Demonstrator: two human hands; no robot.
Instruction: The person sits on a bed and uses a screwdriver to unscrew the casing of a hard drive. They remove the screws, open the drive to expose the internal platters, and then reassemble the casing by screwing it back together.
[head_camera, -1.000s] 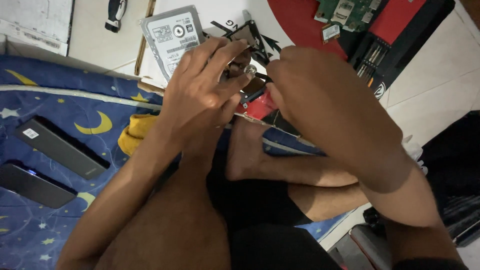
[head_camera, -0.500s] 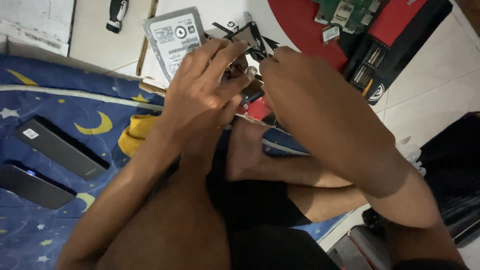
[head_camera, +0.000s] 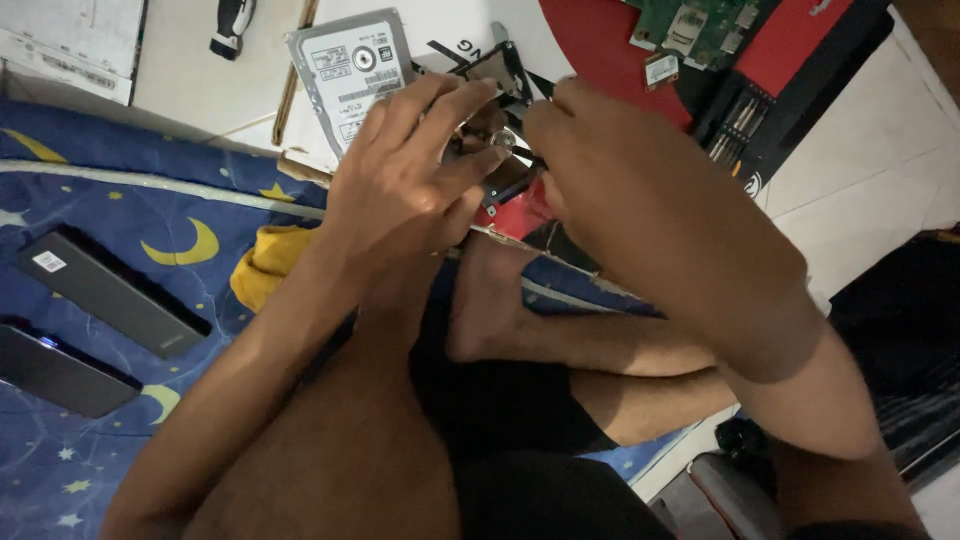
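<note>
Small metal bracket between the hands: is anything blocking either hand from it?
Nothing visible does. The left hand and right hand both already touch the metal bracket, beside the hard drive.

A: Where do the hands sit?
B: Left hand and right hand meet at twelve o'clock, pinching a small metal bracket.
A: Nearby?
B: A hard drive at eleven; a green circuit board at one.
</note>
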